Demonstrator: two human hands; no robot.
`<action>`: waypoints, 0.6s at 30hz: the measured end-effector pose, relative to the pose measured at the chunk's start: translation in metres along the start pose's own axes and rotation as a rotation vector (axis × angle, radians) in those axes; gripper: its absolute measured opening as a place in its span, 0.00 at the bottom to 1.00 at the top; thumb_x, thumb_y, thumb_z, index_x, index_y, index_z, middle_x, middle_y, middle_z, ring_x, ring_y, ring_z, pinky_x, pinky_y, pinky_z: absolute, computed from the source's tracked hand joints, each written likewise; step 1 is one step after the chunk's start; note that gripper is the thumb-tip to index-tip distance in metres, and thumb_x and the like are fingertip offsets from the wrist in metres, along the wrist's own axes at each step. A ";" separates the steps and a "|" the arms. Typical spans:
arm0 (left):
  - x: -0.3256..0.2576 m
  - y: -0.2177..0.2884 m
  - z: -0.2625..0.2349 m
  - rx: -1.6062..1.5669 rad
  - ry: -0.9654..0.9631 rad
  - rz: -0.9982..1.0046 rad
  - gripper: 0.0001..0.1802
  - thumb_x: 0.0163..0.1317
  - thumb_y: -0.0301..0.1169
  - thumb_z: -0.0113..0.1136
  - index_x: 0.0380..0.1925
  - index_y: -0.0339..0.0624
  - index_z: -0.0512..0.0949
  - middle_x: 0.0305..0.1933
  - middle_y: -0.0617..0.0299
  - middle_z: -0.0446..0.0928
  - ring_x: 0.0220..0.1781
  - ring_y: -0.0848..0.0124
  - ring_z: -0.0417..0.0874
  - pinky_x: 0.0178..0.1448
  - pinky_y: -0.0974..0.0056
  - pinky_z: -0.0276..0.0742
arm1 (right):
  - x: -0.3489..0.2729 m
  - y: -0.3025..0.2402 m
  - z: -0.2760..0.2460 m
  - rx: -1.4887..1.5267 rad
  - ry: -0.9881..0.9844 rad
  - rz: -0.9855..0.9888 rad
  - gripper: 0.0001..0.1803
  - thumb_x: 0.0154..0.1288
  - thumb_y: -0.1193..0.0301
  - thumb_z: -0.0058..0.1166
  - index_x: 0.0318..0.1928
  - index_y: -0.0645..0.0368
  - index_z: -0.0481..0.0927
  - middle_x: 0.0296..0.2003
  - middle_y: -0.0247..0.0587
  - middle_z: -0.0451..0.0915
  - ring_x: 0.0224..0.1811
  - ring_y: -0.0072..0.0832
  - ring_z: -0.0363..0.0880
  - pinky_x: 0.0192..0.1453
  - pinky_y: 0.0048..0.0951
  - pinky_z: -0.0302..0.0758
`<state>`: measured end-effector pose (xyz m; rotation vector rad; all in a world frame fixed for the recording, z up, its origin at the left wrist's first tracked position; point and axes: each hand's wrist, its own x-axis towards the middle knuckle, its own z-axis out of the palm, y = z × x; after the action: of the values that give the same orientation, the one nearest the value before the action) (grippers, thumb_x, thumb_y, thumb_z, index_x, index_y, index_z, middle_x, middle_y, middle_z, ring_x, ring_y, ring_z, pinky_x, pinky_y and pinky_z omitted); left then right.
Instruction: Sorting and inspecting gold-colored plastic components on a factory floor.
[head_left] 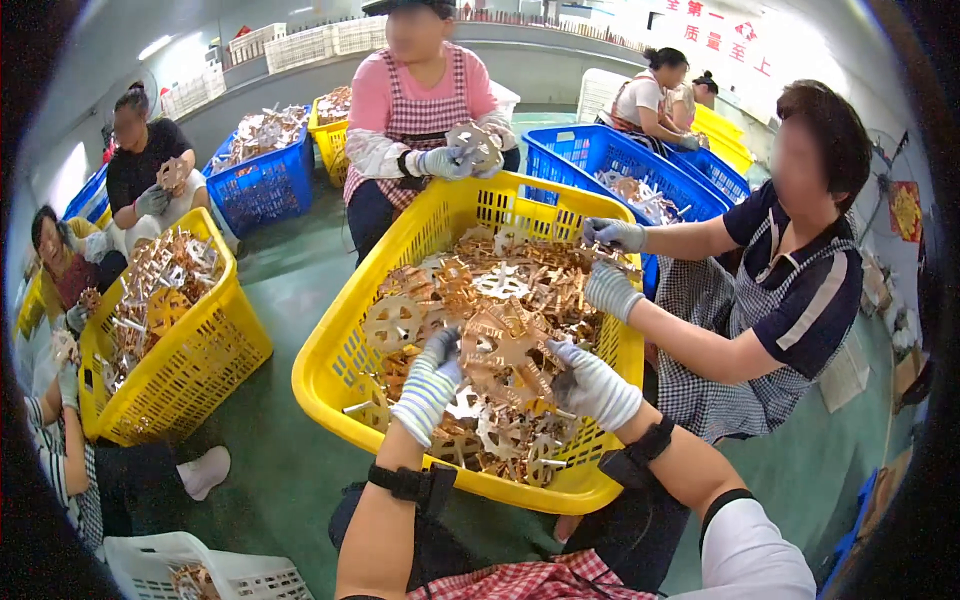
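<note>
Over a yellow crate (345,395) of metal parts, I hold a flat copper-coloured metal plate (500,352) with a notched, cut-out outline. My left hand (428,388), in a striped glove with dark fingertips, grips its left edge. On the opposite edge, the gloved fingers of my right hand (595,385) are closed. Beneath lie many loose copper and silver metal parts (500,282), some round with cut-outs and some with short pins. The plate hides part of the pile.
A co-worker's gloved hands (615,265) hold a part over the crate's right side; another person (430,120) holds a silver plate at the far side. Another filled yellow crate (190,370) and blue crates (262,190) stand around. A white basket (240,575) is at lower left.
</note>
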<state>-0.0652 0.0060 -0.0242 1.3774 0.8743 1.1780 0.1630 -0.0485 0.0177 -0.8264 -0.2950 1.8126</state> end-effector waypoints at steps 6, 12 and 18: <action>-0.015 0.029 0.031 0.223 -0.464 0.130 0.21 0.63 0.23 0.45 0.57 0.44 0.67 0.53 0.62 0.74 0.57 0.67 0.72 0.66 0.63 0.61 | -0.017 0.003 0.009 -0.053 0.045 -0.002 0.10 0.64 0.67 0.50 0.45 0.53 0.76 0.39 0.37 0.81 0.42 0.31 0.80 0.47 0.41 0.80; -0.015 -0.021 0.011 0.263 -0.567 0.114 0.19 0.66 0.30 0.43 0.57 0.44 0.66 0.57 0.61 0.70 0.57 0.64 0.72 0.63 0.60 0.67 | -0.031 -0.007 0.004 -1.147 -0.186 -0.177 0.28 0.63 0.64 0.52 0.61 0.61 0.64 0.54 0.41 0.72 0.54 0.29 0.70 0.56 0.29 0.69; -0.015 0.032 0.045 0.691 -0.310 0.241 0.24 0.51 0.40 0.63 0.45 0.39 0.71 0.37 0.51 0.77 0.39 0.59 0.79 0.43 0.59 0.75 | -0.005 -0.016 -0.012 -0.918 -0.179 -0.493 0.19 0.65 0.66 0.48 0.55 0.61 0.70 0.44 0.35 0.75 0.46 0.20 0.70 0.54 0.23 0.68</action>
<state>-0.0292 -0.0246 0.0075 2.2103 0.9476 0.8188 0.1834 -0.0485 0.0196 -1.0731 -1.3853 1.2365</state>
